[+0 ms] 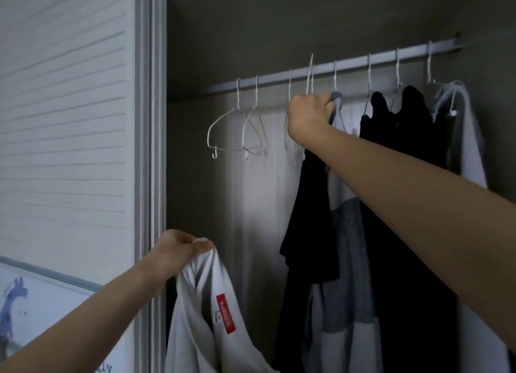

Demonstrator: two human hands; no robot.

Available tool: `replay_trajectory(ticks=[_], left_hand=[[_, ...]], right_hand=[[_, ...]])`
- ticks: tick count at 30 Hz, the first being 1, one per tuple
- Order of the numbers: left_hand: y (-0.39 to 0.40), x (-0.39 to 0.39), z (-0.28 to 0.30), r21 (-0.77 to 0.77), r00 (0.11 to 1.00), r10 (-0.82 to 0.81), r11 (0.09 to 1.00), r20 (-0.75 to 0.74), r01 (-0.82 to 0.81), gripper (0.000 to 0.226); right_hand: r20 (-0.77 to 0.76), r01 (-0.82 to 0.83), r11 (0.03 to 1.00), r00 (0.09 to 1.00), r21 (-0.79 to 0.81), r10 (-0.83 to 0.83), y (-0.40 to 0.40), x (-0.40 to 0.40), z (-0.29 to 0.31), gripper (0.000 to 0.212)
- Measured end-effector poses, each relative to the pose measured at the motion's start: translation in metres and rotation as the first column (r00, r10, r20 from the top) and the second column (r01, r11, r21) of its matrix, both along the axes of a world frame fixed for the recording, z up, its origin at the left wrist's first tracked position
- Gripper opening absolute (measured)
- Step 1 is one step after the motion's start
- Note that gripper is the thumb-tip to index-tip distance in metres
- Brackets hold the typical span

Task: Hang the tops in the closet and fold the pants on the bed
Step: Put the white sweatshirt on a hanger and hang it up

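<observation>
My left hand point(178, 249) grips a white top point(203, 317) by its collar, low in front of the closet; a red label shows inside its neck. My right hand point(310, 113) is raised to the closet rail point(349, 67) and its fingers curl around the neck of a white wire hanger point(309, 74), whose hook is tilted at the rail. Below that hand hangs a black top point(310, 219). A white and grey top point(349, 261) hangs right beside it.
Two empty wire hangers point(234, 129) hang left of my right hand. Dark garments point(405, 149) and a white garment point(469, 138) fill the rail's right part. The pale sliding closet door point(69, 121) stands at the left.
</observation>
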State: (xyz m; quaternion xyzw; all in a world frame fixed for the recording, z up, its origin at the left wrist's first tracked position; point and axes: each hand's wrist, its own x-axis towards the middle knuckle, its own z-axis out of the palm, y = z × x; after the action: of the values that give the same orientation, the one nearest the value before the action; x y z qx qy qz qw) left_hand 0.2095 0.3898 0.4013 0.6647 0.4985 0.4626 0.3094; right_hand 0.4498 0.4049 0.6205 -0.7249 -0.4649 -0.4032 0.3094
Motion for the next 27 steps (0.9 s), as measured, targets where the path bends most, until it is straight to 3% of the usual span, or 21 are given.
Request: replay_trajectory(ticks=[7, 13, 14, 16, 18, 19, 21, 22, 23, 25, 27], left_hand=[[-0.015, -0.008, -0.015, 0.192, 0.891, 0.109, 0.981, -0.442, -0.025, 0.018], [-0.033, -0.023, -0.036, 0.390, 0.630, 0.358, 0.916, -0.689, -0.095, 0.018], [-0.033, -0.026, -0.039, 0.377, 0.614, 0.359, 0.920, -0.703, -0.107, 0.022], [-0.033, -0.030, -0.046, 0.294, 0.670, 0.300, 0.948, -0.679, -0.126, 0.027], [-0.029, -0.031, -0.052, 0.150, 0.807, 0.193, 0.980, -0.559, -0.130, 0.028], [-0.028, -0.031, -0.054, 0.066, 0.870, 0.142, 0.990, -0.472, -0.126, 0.025], [-0.027, -0.034, -0.058, -0.117, 0.950, 0.062, 0.988, -0.305, -0.102, 0.019], [-0.026, -0.035, -0.060, -0.206, 0.971, 0.027, 0.975, -0.236, -0.078, 0.016], [-0.025, -0.038, -0.062, -0.290, 0.985, -0.007, 0.956, -0.172, -0.043, 0.013], [-0.021, -0.044, -0.066, -0.413, 0.995, -0.080, 0.910, -0.065, 0.046, 0.010], [-0.017, -0.049, -0.071, -0.451, 0.992, -0.126, 0.886, -0.014, 0.106, 0.012]], right_hand=[[-0.186, -0.148, 0.988, 0.973, -0.031, 0.140, -0.090, -0.023, -0.074, 0.029], [-0.400, -0.284, 0.958, 0.883, -0.037, 0.247, -0.178, -0.023, -0.158, 0.003], [-0.400, -0.337, 0.940, 0.869, -0.045, 0.292, -0.189, -0.021, -0.171, 0.013], [-0.455, -0.466, 0.883, 0.800, -0.059, 0.391, -0.207, -0.017, -0.194, 0.023], [-0.613, -0.596, 0.802, 0.647, -0.036, 0.453, -0.218, -0.012, -0.214, 0.020], [-0.720, -0.655, 0.756, 0.516, 0.019, 0.465, -0.223, -0.010, -0.222, 0.016], [-0.913, -0.735, 0.645, 0.090, 0.208, 0.397, -0.233, -0.003, -0.237, 0.012], [-0.940, -0.755, 0.585, -0.123, 0.296, 0.317, -0.237, 0.002, -0.244, 0.011], [-0.932, -0.778, 0.515, -0.276, 0.360, 0.235, -0.241, 0.009, -0.248, 0.009], [-0.900, -0.832, 0.347, -0.422, 0.434, 0.113, -0.248, 0.020, -0.258, 0.008], [-0.881, -0.856, 0.216, -0.469, 0.469, 0.056, -0.253, 0.032, -0.268, 0.013]])
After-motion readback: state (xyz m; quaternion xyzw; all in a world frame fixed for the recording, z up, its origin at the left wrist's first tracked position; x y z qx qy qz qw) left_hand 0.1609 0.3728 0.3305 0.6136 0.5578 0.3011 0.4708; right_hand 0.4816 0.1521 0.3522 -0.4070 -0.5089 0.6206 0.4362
